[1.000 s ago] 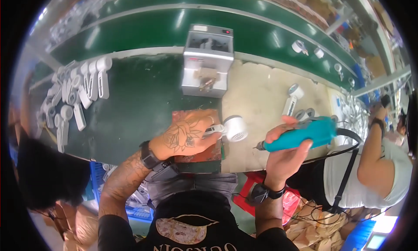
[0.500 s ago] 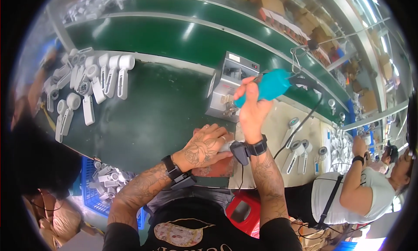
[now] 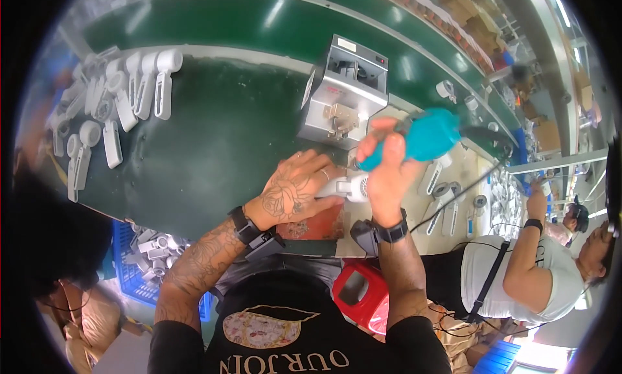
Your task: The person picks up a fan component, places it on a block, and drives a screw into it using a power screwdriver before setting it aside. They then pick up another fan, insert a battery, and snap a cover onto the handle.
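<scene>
The white handheld fan (image 3: 350, 187) sits just right of the frame's centre, at the upper edge of a reddish-brown pad (image 3: 317, 226) on the tabletop (image 3: 194, 173). From where I stand, the left hand (image 3: 293, 187) has it by the handle, fingers closed over the far side and thumb along the near one. The right hand (image 3: 392, 173) is clenched around a teal power tool (image 3: 435, 135), whose cord trails off to the right.

To do this well, I'd say the left fingers should pin the handle firmly so the piece can't roll or twist, with their tips well clear of the tool's nose. The tool ought to come in straight rather than slanted, and its cord needs slack, since it runs across towards the other fans (image 3: 447, 209) at the right of the frame. The right hand is a little blurred and the tool's tip is hidden from me, so its aim is hard to judge.

As for the fan against the fingers: the handle lies in the left grasp, while the round head pokes out beyond those fingertips, to their right. The right hand partly covers that head from view; whether it touches it, I cannot tell.
</scene>
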The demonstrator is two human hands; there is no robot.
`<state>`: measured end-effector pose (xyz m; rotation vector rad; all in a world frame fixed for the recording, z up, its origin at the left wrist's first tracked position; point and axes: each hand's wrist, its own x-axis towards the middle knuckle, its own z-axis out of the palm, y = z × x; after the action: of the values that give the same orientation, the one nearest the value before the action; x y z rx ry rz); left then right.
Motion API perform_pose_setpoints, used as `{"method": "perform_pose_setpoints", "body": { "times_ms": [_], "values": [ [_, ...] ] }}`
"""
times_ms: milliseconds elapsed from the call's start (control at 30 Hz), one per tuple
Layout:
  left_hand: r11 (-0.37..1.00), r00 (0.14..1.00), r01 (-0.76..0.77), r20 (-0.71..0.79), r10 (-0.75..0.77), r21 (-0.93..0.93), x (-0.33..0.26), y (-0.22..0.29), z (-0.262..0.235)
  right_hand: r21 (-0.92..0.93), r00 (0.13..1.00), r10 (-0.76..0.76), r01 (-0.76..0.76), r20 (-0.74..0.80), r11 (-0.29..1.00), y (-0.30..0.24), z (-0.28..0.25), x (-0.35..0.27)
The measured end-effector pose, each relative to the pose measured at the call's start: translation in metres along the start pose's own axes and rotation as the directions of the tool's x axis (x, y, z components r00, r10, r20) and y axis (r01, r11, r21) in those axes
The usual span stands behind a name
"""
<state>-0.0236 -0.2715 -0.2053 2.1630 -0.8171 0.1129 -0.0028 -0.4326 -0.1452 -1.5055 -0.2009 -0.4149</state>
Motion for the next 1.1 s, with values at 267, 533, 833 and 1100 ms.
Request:
{"method": "perform_pose_setpoints", "body": {
  "times_ms": [267, 533, 833, 1100],
  "values": [
    [1.0, 1.0, 0.004, -0.007, -0.004, -0.012, -0.003, 0.0, 0.001, 0.058, 1.0, 0.007, -0.007, 0.003, 0.998, -0.003, -0.013, -0.018],
    [0.999, 0.998, -0.051, -0.044, 0.051, -0.008, -0.003, -0.002, 0.004, 0.051, 0.996, 0.019, -0.024, 0.084, 0.998, 0.012, -0.015, -0.024],
    [0.997, 0.997, -0.071, -0.006, 0.071, 0.042, 0.0, -0.003, 0.0, 0.055, 0.995, -0.007, 0.002, 0.101, 0.998, 0.019, -0.013, -0.018],
    [0.999, 0.999, -0.034, -0.029, 0.035, 0.026, -0.006, -0.001, 0.002, 0.003, 0.999, -0.023, 0.023, -0.03, 1.0, 0.001, 0.012, 0.018]
  ]
}}
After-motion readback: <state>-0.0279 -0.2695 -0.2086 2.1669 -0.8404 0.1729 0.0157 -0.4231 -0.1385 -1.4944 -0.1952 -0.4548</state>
